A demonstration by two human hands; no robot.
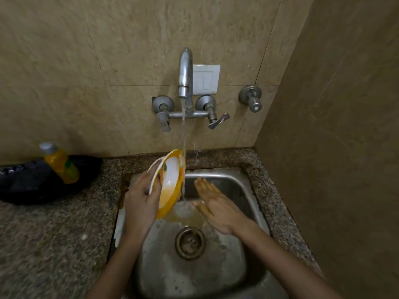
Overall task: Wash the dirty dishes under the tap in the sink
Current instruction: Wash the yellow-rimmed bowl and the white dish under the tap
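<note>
Item: yellow-rimmed plate (pixel 170 184), white centre, held on edge at frame centre above the sink's back left corner, its face turned to the water stream (pixel 183 130). An orange film covers the lower part of the face. A second, white rim (pixel 154 167) shows just behind it, probably another dish.
Left hand (pixel 140 203): grips the plate's lower left edge, fingers curled round it.
Right hand (pixel 216 206): flat, fingers straight and together, holding nothing, just right of the stream.
Tap (pixel 185 70): wall-mounted, running.
Steel sink (pixel 237 184): orange-tinted water pools below the plate, above the drain (pixel 190 242). No other dishes visible in it.
Left of frame: yellow liquid bottle (pixel 60 162) on a black bag (pixel 26 182), on the speckled stone counter (pixel 54 234).
Status, as judged: rinse under way, not finished. Film remains, and the rear dish is seemingly unwashed.
</note>
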